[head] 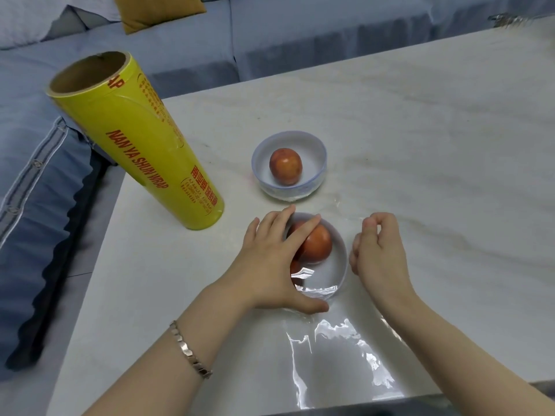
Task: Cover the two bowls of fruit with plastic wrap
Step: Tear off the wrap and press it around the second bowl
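Observation:
Two white bowls stand on the pale table. The far bowl (289, 166) holds one reddish fruit (285, 166) and has wrap clinging round its base. The near bowl (327, 265) holds reddish fruit (316, 244) under a clear sheet of plastic wrap (339, 349) that trails toward the table's near edge. My left hand (270, 259) lies over the near bowl's left rim, fingers spread and pressing the film, thumb on the table. My right hand (380, 247) is at the bowl's right side with fingers curled, pinching the film. A yellow roll of wrap (135, 139) stands upright at left.
A blue-grey sofa (270, 34) runs behind and to the left of the table, with a mustard cushion (156, 10) at the top and a blue cushion (39, 205) at the left. The table's near edge (330, 411) is close below my forearms.

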A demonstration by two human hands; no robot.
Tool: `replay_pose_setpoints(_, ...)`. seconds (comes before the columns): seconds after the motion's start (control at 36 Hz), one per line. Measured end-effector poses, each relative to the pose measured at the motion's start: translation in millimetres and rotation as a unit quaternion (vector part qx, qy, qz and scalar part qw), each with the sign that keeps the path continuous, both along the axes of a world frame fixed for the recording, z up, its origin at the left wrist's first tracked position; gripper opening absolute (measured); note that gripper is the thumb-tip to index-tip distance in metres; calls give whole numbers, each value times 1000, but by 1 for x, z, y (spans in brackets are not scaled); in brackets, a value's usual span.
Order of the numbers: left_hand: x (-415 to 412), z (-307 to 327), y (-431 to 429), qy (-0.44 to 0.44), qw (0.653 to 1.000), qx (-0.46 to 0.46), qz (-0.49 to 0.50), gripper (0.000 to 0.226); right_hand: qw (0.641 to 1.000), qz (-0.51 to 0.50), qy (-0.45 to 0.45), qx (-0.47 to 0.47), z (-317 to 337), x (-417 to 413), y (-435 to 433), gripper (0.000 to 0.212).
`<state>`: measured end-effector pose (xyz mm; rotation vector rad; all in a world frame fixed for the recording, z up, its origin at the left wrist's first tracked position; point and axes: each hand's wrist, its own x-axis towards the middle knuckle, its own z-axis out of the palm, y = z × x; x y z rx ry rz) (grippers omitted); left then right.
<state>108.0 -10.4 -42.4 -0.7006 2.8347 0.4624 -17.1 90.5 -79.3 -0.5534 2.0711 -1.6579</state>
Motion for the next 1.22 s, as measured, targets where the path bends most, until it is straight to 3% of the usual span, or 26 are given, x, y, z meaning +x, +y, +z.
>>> replay_pose_setpoints(0.17,2,-2,-2,-3,1000,-4,-5,119,1000,-12,-8,17,-2,-8,9,20)
replay_pose_setpoints(0.42,3,-10,10,25,998,-31,49,117,992,-8,-4,123,-22,-20,-4,9)
replay_pose_setpoints(0.56,-3,-16,25,44,985,-45,160,116,990,27,-31,138,-18,-29,-12,29)
replay_pose_setpoints(0.64,-12,-16,34,77,957,-35,278,116,981,57,-153,103,-11,-26,-2,44)
replay_pose_setpoints(0.72,-19,-12,39,62,943,-12,325,117,970,111,-188,104,-8,-19,9,41)
replay_pose_setpoints(0.83,-15,-2,31,11,955,35,295,120,968,140,-186,93,-3,-19,10,35)
replay_pose_setpoints(0.97,4,16,3,48,981,66,174,130,968,167,-175,62,0,-15,-2,26)
replay_pose_setpoints(1.08,4,19,-16,-4,999,26,30,135,980,112,-159,30,1,-11,-5,19)
replay_pose_setpoints(1.22,-7,6,-15,-41,999,19,-18,135,990,24,-139,-26,4,-5,-5,23)
